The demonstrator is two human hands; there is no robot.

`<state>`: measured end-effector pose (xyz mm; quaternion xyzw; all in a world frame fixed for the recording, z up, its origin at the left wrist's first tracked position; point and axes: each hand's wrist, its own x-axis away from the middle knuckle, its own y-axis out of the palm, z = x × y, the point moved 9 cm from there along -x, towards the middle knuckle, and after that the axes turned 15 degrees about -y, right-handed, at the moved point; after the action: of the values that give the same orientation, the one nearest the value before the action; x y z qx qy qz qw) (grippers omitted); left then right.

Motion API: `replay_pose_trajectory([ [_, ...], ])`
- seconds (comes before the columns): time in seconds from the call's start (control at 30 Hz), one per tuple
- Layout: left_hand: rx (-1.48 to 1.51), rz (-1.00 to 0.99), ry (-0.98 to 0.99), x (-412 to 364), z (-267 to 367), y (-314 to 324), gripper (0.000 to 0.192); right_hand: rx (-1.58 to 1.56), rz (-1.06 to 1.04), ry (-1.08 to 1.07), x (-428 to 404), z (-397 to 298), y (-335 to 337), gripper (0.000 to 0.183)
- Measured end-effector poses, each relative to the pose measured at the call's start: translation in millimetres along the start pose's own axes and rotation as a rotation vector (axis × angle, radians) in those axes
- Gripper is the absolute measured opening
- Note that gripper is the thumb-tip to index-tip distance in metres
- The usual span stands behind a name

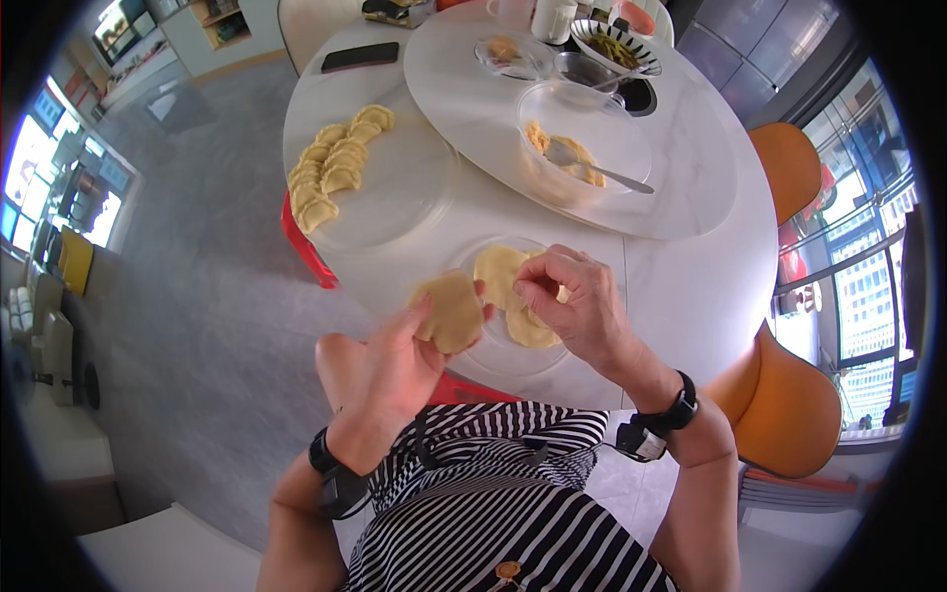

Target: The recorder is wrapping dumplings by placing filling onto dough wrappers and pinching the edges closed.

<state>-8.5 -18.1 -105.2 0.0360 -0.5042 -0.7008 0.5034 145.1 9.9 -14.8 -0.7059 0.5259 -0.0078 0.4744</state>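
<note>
A flat round dough wrapper (448, 311) rests on my left hand (403, 362), between thumb and fingers. My right hand (584, 303) hovers over a clear plate (510, 362) that holds several more wrappers (497, 275). Its thumb and fingertips are drawn together, and I see nothing between them. Part of the wrappers is hidden behind this hand. To the left, folded dumplings (342, 164) line the edge of a large clear plate (403, 192). Beyond my hands, a clear plastic bowl (544, 181) contains orange-yellow filling (581, 155) and a metal spoon (614, 177).
The filling bowl stands on a raised marble-look turntable (688, 192). Behind it are a striped bowl of green food (614, 48), a small metal bowl (584, 70) and a white cup (553, 21). A phone (360, 57) lies at the far left. Orange chairs (792, 399) flank the table's right side.
</note>
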Motion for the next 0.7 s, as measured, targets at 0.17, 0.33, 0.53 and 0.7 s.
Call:
replay_pose_trajectory([
  [0.17,0.165,-0.148,-0.100,-20.3,-24.4,7.2,0.043,-0.017,-0.076,-0.118,-17.9,-29.0,11.8,0.007],
  [0.33,0.214,-0.148,-0.138,-23.2,-28.3,19.5,0.040,0.180,-0.083,-0.292,-15.4,-35.8,12.0,0.005],
  [0.53,0.217,-0.167,-0.137,-22.2,-15.3,36.9,0.039,-0.222,-0.026,0.074,-15.5,-4.7,-12.1,0.013],
  [0.7,0.229,-0.215,-0.158,-30.2,-7.2,55.4,0.042,-0.415,0.070,0.211,-10.1,7.3,-32.2,0.017],
])
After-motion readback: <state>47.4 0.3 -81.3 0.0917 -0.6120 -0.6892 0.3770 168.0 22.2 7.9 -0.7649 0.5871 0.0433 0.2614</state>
